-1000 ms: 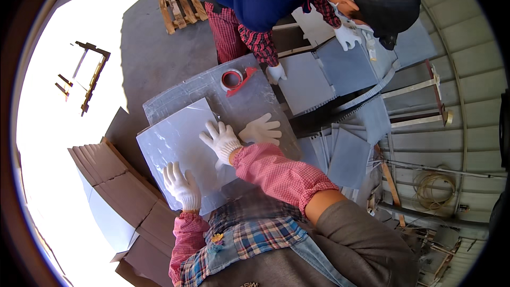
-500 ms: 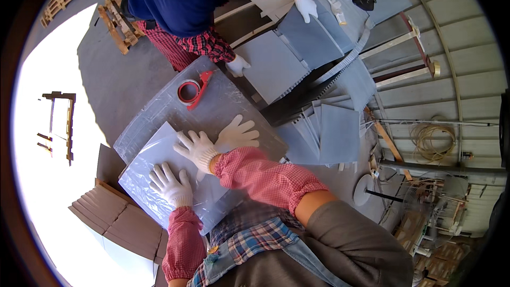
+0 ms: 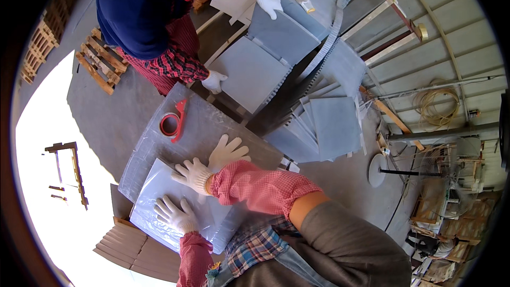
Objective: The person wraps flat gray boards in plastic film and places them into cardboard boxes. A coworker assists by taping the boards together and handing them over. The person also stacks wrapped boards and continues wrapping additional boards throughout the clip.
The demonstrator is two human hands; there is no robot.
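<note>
Both my hands wear white knit gloves and rest with fingers spread on a flat, pale bundle wrapped in shiny clear plastic. My left hand lies palm down near its middle. Farther up, toward the bundle's right edge, my right hand is also flat and open. Just beyond the right wrist, another off-white glove lies spread out, partly hidden by my hand and sleeve. A red tape dispenser with its roll sits on the plastic-covered grey surface beyond the bundle.
Across from me, a co-worker's gloved hands touch grey sheets on a stand. More grey panels lean in a fanned stack at right. Brown cardboard is at lower left. A pallet and a standing fan are farther off.
The whole view has shifted, so the bundle and table appear lower while the co-worker appears farther left. Both my hands stay flat on the bundle.
</note>
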